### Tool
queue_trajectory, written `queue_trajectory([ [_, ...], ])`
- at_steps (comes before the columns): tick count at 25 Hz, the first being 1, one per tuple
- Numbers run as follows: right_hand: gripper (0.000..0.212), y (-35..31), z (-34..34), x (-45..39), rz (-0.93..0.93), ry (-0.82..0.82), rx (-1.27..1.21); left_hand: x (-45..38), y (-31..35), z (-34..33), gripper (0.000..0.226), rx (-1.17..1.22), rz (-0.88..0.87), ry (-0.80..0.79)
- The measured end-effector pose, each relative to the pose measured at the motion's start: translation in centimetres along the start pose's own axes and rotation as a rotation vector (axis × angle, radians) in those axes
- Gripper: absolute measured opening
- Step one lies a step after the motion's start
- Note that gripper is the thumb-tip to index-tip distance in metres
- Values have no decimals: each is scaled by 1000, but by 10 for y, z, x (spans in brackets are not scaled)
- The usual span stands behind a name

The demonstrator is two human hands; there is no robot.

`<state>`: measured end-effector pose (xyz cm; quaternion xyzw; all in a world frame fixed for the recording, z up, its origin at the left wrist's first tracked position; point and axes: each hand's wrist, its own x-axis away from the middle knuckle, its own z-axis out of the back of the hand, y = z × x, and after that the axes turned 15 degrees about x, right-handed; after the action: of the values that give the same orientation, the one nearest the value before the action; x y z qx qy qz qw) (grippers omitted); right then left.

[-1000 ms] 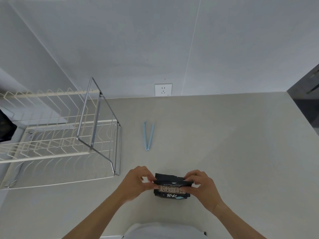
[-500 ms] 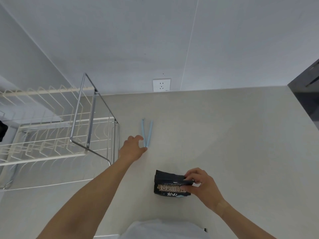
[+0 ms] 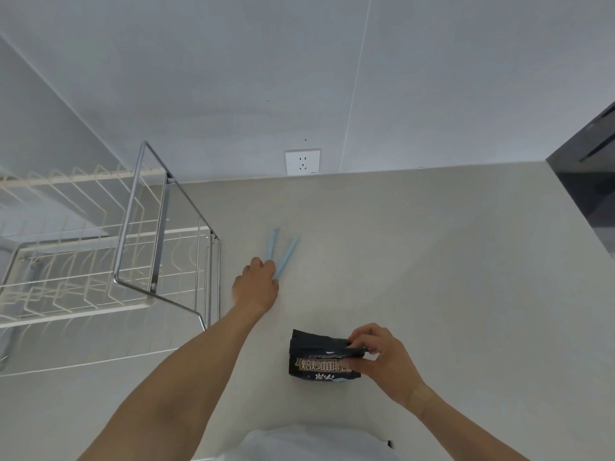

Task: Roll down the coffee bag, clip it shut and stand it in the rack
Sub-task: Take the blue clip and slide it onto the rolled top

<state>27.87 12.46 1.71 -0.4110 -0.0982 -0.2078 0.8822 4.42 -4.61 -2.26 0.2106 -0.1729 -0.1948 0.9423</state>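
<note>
Our right hand (image 3: 382, 359) pinches the coffee bag's (image 3: 321, 362) rolled top near the counter's (image 3: 449, 277) front edge so it cannot unroll. Our left hand (image 3: 256, 286) closes on the hinged end of the blue bag clip (image 3: 283, 252) mid-counter, beside the wire rack (image 3: 100, 247).

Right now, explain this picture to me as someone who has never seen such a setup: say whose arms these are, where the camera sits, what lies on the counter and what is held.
There is no machine here. A person wears a camera on the head, looking down at their own bare arms. The right hand pinches the rolled top of a black coffee bag standing on the pale counter. The left hand has reached forward and closes on the near end of a light blue bag clip, which lies open in a V. A wire dish rack stands to the left; a wall socket is behind.
</note>
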Motion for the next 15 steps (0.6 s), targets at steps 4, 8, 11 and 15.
queue_trajectory([
  [4, 14, 1, -1, 1, 3, 4, -15, 22, 1, 11, 17, 339, -29, 133],
  [8, 16, 0, -4, 1, -43, 26, -88, 61, 2, 35, 13, 674, -180, 74],
  [11, 16, 2, -6, 3, -63, 46, -111, 98, 4, 54, 14, 760, -284, -5],
  [15, 21, 0, -7, 6, -76, 61, -128, 138, -1, 66, 18, 758, -366, -48],
])
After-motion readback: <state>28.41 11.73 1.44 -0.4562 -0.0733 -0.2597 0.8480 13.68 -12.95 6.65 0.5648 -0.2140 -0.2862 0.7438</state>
